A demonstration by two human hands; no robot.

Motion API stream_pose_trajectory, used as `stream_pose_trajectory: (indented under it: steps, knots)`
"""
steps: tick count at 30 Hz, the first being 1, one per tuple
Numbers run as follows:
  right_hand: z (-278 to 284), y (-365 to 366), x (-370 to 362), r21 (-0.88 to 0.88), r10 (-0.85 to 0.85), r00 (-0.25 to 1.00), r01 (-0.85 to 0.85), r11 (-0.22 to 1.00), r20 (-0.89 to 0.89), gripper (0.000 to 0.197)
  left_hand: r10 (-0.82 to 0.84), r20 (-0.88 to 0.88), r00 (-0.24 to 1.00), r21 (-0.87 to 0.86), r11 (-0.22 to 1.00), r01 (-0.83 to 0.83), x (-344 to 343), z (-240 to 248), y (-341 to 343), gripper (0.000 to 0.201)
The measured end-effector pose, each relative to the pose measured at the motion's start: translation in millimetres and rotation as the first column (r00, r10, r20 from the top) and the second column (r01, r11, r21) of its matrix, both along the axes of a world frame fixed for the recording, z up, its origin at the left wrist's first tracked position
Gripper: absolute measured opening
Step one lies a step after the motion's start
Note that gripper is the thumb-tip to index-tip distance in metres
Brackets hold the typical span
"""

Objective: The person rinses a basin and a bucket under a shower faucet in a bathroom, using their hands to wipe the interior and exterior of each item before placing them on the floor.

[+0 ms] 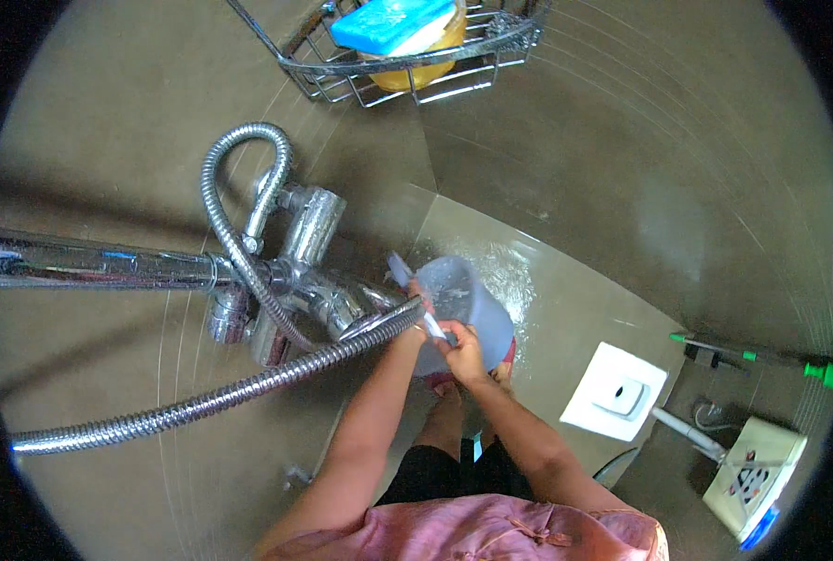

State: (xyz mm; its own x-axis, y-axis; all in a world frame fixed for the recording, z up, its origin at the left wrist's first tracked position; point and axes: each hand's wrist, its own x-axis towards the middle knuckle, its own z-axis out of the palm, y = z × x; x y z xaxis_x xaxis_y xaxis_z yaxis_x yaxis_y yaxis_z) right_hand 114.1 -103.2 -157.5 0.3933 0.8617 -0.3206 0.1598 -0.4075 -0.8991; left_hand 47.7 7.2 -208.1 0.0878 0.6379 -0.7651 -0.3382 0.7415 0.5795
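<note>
A pale bluish, see-through bucket (493, 323) stands on the wet floor in front of my feet, with water in it. My right hand (464, 353) is closed at the near rim, its fingers pinching a small white strip-like thing (433, 324). My left hand (417, 292) is at the bucket's left rim, fingers curled; the metal hose crosses in front of it and hides what it grips. Just beyond that hand a pale bluish piece (399, 269) sticks out, its kind unclear.
A chrome shower mixer (309, 234) and its flexible metal hose (248, 388) jut out at left. Above hangs a wire rack (342, 67) with a blue soap bar (393, 23). At right are a white squat toilet (599, 397), a cream cistern (748, 467) and a green-tipped pole (748, 355).
</note>
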Motion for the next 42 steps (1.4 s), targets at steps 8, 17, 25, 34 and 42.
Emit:
stream_pose_trajectory:
  steps: [8, 17, 25, 34, 42]
  knots:
    - [30, 52, -2, -0.235, 0.139, 0.971, -0.183, 0.955, -0.192, 0.039, 0.018, -0.618, 0.786, 0.317, 0.921, 0.228, -2, 20, -53, 0.051]
    - [-8, 98, -41, 0.017, 0.216, 0.968, -0.216, 0.976, -0.125, 0.034, -0.125, -0.908, 0.400, 0.223, 0.666, 0.712, -46, 63, -71, 0.032]
    - [-79, 188, 54, -0.652, -0.635, 0.163, -0.290, 0.701, -0.755, 0.015, -0.122, -0.443, 0.888, 0.136, 0.970, 0.201, -14, 136, -161, 0.027]
    - [-16, 172, 22, -0.347, -0.241, 0.472, -0.150, 0.926, -0.848, 0.021, -0.099, -0.381, 0.919, 0.228, 0.954, 0.197, -24, 114, -162, 0.029]
    - [42, 84, -16, 0.208, 0.510, 0.857, -0.487, 0.848, -0.074, 0.039, 0.347, -0.058, 0.936, 0.351, 0.885, -0.306, -25, 64, -55, 0.033]
